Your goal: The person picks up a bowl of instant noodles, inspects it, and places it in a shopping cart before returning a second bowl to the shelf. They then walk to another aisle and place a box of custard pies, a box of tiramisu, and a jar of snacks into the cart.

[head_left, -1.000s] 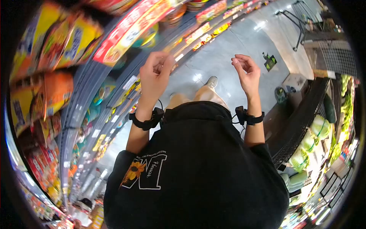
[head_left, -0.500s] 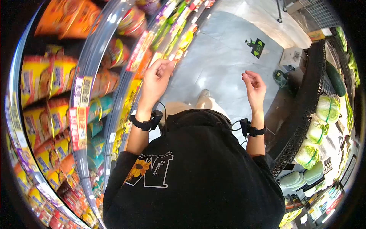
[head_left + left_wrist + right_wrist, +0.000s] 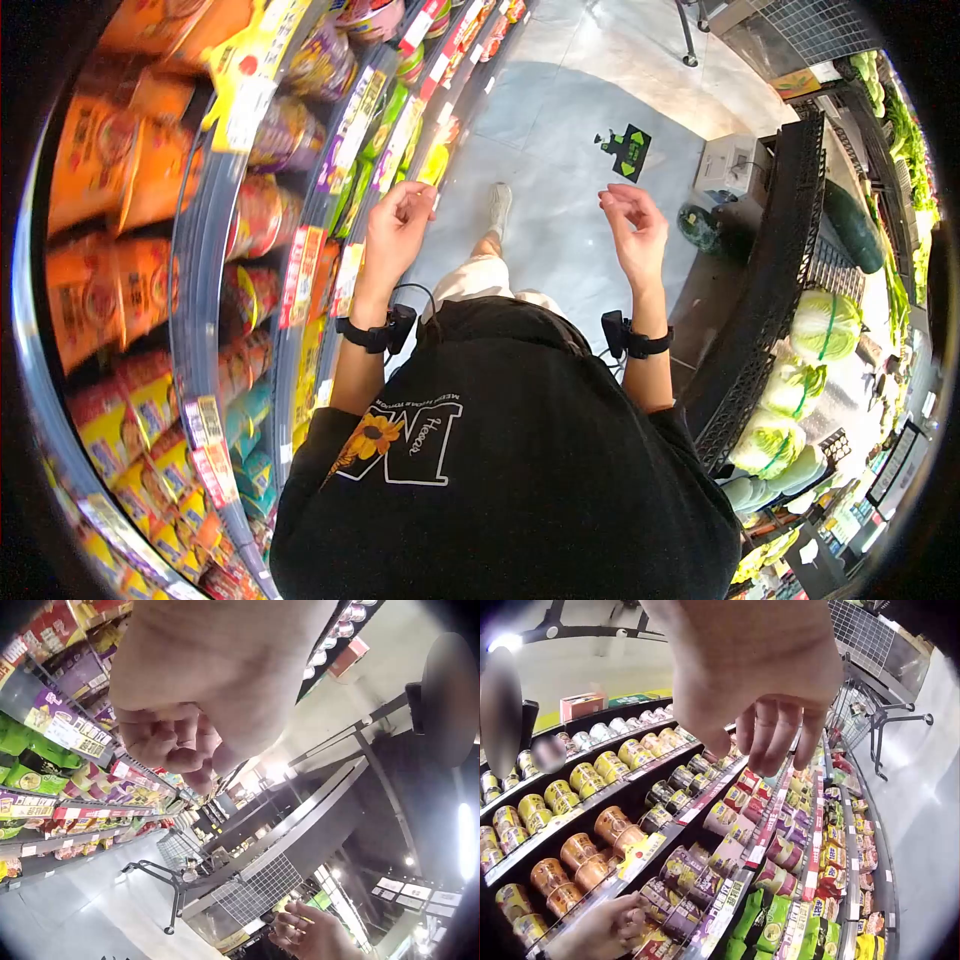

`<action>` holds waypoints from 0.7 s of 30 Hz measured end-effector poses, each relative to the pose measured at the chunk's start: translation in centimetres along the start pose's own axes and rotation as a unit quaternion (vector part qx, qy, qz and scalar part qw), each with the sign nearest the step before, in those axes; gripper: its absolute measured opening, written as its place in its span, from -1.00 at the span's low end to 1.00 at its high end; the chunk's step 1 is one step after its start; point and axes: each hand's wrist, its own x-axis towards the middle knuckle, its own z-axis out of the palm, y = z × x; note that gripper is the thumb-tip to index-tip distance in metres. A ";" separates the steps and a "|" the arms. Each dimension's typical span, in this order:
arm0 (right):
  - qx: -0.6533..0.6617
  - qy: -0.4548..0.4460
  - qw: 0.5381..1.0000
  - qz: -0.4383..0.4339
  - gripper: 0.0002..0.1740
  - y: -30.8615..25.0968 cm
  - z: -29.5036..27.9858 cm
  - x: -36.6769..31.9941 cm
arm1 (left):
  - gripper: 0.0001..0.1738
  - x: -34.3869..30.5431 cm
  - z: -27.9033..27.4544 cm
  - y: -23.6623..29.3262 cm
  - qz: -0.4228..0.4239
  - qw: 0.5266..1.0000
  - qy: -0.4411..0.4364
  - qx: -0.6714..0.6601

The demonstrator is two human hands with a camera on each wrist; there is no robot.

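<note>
My left hand is held in front of my body with its fingers loosely curled, nothing in them. Beside it on the left stand shelves of instant noodles, with orange noodle packs and purple noodle cups. My right hand hovers at about the same height over the aisle, its fingers loosely bent and holding nothing. The right wrist view looks across rows of orange noodle cups and green noodle packs. Both hands are apart from the shelves' goods.
Along the right runs a black vegetable rack with cabbages and a long dark green gourd. Ahead lies grey floor with a green arrow sign. A white box sits by the rack; a wheeled cart stands farther off.
I have walked along the aisle, and the noodle shelves and vegetable rack have shifted in view. One foot has stepped forward. Both hands keep about the same loose pose, holding nothing.
</note>
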 end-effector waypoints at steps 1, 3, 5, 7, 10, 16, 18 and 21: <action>-0.016 0.000 1.000 -0.009 -0.77 0.2 0.1 2.1 | -0.79 2.2 0.6 -0.3 -0.015 1.000 -0.004 0.003; -0.052 -0.007 0.998 -0.020 -0.77 0.3 0.2 6.0 | -0.78 6.3 1.6 -0.5 -0.055 0.998 -0.012 0.008; -0.103 -0.024 0.994 -0.027 -0.76 -0.1 -0.3 9.8 | -0.77 11.0 3.1 -1.1 -0.041 0.999 -0.010 -0.016; -0.148 -0.038 0.988 -0.028 -0.75 -0.4 -0.9 13.8 | -0.77 15.7 4.1 -0.9 -0.045 0.999 -0.018 -0.022; -0.182 -0.046 0.982 0.004 -0.75 -0.4 -2.5 19.0 | -0.75 23.1 6.5 -0.6 -0.028 0.998 -0.030 -0.039; -0.183 0.040 0.981 0.047 -0.73 0.5 -6.6 25.6 | -0.77 35.1 11.8 4.3 -0.021 0.993 -0.117 0.015; -0.177 0.077 0.979 0.068 -0.72 1.5 -8.2 27.3 | -0.77 38.7 14.3 4.8 0.015 0.989 -0.142 0.029; -0.164 0.126 0.974 0.093 -0.72 4.1 -10.8 30.3 | -0.75 44.1 18.7 4.7 0.032 0.984 -0.173 0.030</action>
